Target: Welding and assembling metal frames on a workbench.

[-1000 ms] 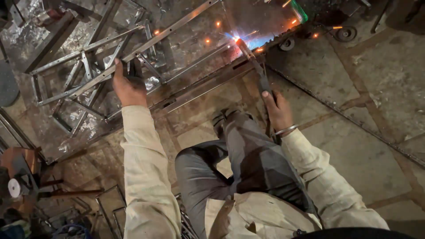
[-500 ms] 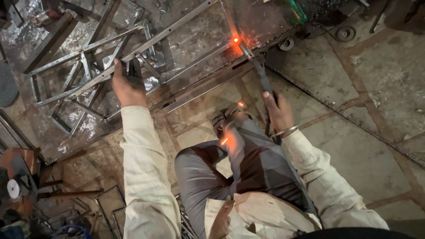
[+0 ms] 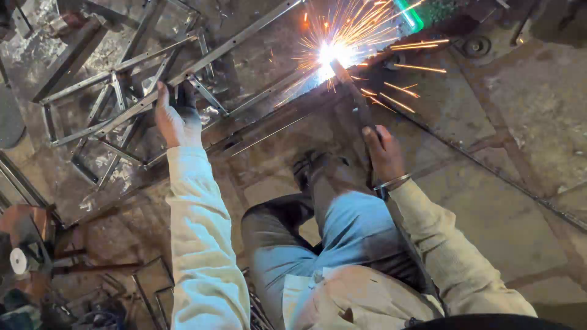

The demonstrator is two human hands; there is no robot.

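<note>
Our right hand (image 3: pixel 384 153) is closed around the welding electrode holder (image 3: pixel 358 104), its tip sparking just ahead on the metal frame (image 3: pixel 183 76). Our left hand (image 3: pixel 174 119) is clamped on a frame bar, well apart.

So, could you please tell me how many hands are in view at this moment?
2. The left hand grips a long metal bar on the steel frame. The right hand holds the welding holder, where sparks fly. No other person's hands show.
</note>
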